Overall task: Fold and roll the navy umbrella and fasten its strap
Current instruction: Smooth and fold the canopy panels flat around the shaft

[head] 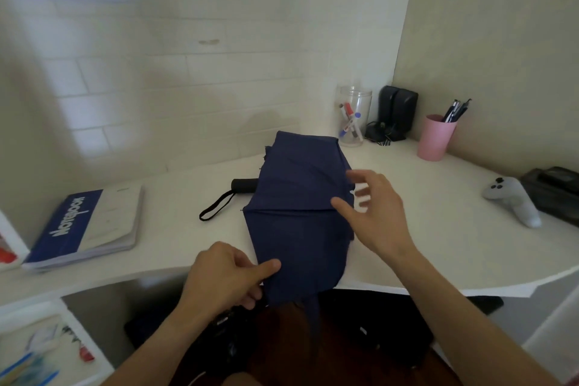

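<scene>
The umbrella (297, 207) lies on the desk (438, 229), its near end hanging over the near edge. Your left hand (224, 276) pinches the cloth at the near left corner. Your right hand (376, 210) floats over the right side, fingers spread, holding nothing. The handle (244, 185) and strap (216, 205) stick out left.

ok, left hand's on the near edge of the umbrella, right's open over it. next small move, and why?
Probably bring the right hand down to grip the canopy's right edge and fold it inward. The navy umbrella lies loose and spread on the desk, and the left hand already pinches its near edge, so only the right side is free.
</scene>
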